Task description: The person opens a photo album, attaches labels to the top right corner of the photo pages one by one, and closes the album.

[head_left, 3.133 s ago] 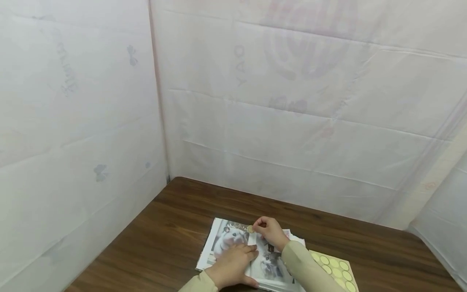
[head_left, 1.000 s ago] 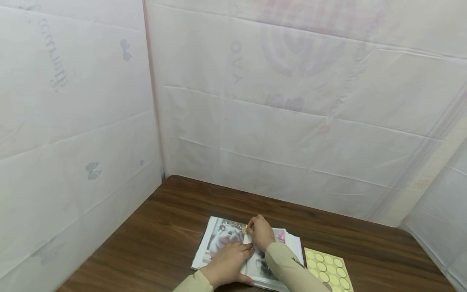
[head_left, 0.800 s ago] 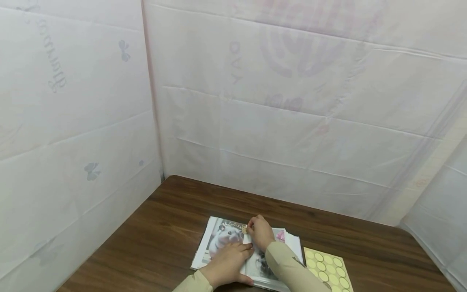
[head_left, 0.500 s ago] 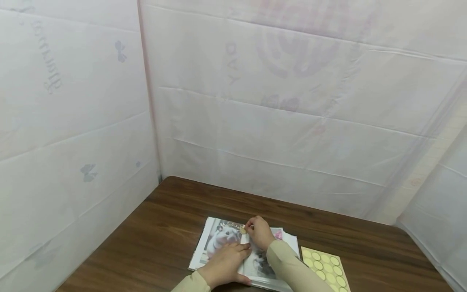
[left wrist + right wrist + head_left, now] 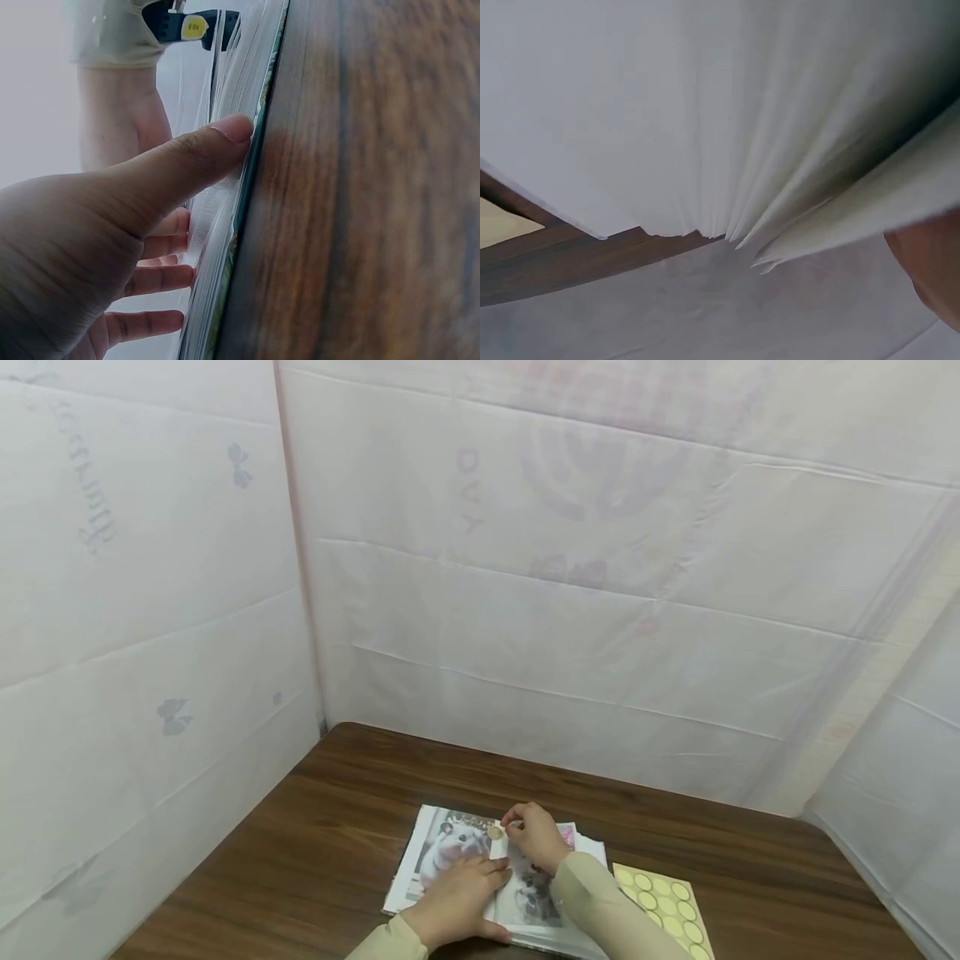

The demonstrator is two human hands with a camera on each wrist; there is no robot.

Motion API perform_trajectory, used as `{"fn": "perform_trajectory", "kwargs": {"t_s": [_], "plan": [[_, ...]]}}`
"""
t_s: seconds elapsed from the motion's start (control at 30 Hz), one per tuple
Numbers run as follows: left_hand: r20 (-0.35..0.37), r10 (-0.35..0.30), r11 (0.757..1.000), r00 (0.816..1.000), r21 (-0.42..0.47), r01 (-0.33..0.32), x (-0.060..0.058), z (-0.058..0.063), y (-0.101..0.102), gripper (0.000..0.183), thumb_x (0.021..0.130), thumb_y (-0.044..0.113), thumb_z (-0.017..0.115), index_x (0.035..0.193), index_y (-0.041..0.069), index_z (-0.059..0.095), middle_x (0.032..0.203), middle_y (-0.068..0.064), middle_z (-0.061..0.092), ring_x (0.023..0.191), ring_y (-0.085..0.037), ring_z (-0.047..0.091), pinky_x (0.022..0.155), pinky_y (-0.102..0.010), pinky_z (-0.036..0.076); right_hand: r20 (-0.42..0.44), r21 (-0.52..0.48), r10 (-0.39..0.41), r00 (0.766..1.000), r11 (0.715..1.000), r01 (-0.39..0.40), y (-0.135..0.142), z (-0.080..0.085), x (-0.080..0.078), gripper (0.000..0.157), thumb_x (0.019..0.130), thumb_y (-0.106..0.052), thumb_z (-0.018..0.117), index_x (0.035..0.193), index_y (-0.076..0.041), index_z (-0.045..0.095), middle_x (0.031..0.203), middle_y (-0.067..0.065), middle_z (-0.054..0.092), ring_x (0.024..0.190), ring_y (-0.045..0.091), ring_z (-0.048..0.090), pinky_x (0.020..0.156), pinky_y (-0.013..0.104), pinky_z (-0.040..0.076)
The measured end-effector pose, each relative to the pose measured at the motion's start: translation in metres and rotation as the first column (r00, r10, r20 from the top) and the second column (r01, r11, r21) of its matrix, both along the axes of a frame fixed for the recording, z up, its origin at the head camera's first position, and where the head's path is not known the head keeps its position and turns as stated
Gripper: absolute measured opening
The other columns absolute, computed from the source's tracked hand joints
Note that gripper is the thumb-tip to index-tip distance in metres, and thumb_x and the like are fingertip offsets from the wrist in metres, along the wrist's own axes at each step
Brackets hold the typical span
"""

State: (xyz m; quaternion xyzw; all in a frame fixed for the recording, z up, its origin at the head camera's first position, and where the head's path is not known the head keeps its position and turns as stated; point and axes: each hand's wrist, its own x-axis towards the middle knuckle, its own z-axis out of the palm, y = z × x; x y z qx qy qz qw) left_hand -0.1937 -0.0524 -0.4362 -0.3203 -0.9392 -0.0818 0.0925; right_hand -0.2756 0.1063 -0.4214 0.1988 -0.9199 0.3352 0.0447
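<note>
"So, where does the picture book (image 5: 405, 881) lie?"

"Open on the brown wooden table (image 5: 352, 827), with a pale furry animal pictured on its left page."

"And the left hand (image 5: 457, 902)?"

"It rests across the book, fingers straight and a little apart, its thumb on the near edge of the pages."

"What about the right hand (image 5: 536, 837)?"

"Bent at the top of the book, thumb and forefinger close together, just beside a small golden disc (image 5: 495, 832) near the middle fold. Whether they pinch it, I can't tell."

"Anything nearby?"

"A sheet of yellow circles (image 5: 671, 906), right of the book."
</note>
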Motion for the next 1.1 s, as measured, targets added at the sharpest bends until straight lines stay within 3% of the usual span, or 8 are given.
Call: {"fn": "perform_trajectory", "kwargs": {"t_s": [0.2, 0.47, 0.9, 1.1], "plan": [[-0.002, 0.006, 1.000, 1.000, 0.000, -0.006, -0.002, 0.000, -0.002, 0.080, 0.066, 0.063, 0.073, 0.127, 0.013, 0.062, 0.135, -0.002, 0.060, 0.122, -0.021, 0.057, 0.103, -0.038, 0.047, 0.076, -0.034, -0.007, 0.997, 0.999, 0.010, 0.012, 0.007, 0.003, 0.009, 0.087, -0.003, 0.060, 0.095, -0.004, 0.066, 0.112, 0.018, 0.064, 0.089, 0.023, 0.063, 0.068, 0.031, 0.052], [-0.002, 0.003, 1.000, 1.000, -0.003, -0.003, -0.004, -0.002, -0.005, 0.081, 0.066, 0.065, 0.071, 0.127, 0.013, 0.062, 0.136, -0.002, 0.059, 0.122, -0.022, 0.056, 0.103, -0.038, 0.047, 0.098, -0.069, -0.035, 0.995, 0.997, 0.041, 0.027, 0.011, 0.006, 0.010, 0.090, -0.007, 0.059, 0.097, -0.005, 0.066, 0.105, 0.010, 0.066, 0.096, 0.024, 0.063, 0.076, 0.036, 0.052], [0.010, 0.008, 1.000, 1.000, 0.019, -0.008, -0.003, -0.002, -0.006, 0.080, 0.065, 0.063, 0.073, 0.127, 0.012, 0.062, 0.135, -0.003, 0.059, 0.122, -0.024, 0.057, 0.103, -0.040, 0.046, 0.044, -0.127, -0.113, 0.993, 0.985, 0.117, 0.042, 0.012, 0.014, 0.009, 0.091, -0.013, 0.063, 0.096, -0.007, 0.068, 0.098, 0.004, 0.066, 0.082, 0.014, 0.053, 0.070, 0.029, 0.045], [0.018, 0.017, 1.000, 1.000, 0.026, -0.017, -0.003, -0.002, -0.005, 0.080, 0.065, 0.062, 0.074, 0.127, 0.012, 0.062, 0.136, -0.003, 0.059, 0.123, -0.024, 0.056, 0.104, -0.040, 0.046, 0.034, -0.156, -0.136, 0.990, 0.978, 0.140, 0.048, 0.011, 0.023, 0.008, 0.091, -0.014, 0.062, 0.097, -0.011, 0.067, 0.104, 0.004, 0.066, 0.086, 0.012, 0.056, 0.071, 0.025, 0.047]]}}
